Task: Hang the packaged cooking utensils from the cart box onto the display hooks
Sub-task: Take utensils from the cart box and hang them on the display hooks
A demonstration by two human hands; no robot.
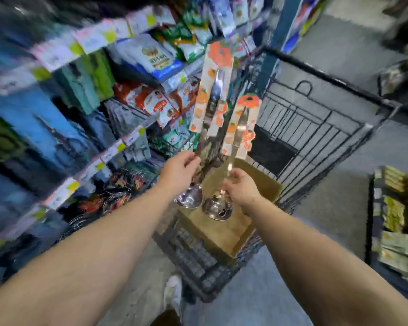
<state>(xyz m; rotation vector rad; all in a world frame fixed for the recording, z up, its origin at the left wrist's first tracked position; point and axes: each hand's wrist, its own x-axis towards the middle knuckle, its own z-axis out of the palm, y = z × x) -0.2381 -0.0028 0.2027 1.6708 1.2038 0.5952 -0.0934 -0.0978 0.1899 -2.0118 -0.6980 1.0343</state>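
Two packaged ladles held up over the cart box, one in each hand.

The left hand [179, 169] has its grip curled around the left ladle [210, 107], card end at 12 o'clock, bowl at 6. The right hand [242, 187] pinches the right ladle [239, 135] the same way, just beside the first. Under both bowls sits the box [224, 234] in the wire cart [316, 118]. Blurred shelves [85, 95] stand at 9 o'clock.

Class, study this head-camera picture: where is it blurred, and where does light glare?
Head view: shelves at left smear with motion blur; the ladle bowls below the left hand and right hand glint with glare; the cart bars bend from wide-angle distortion.
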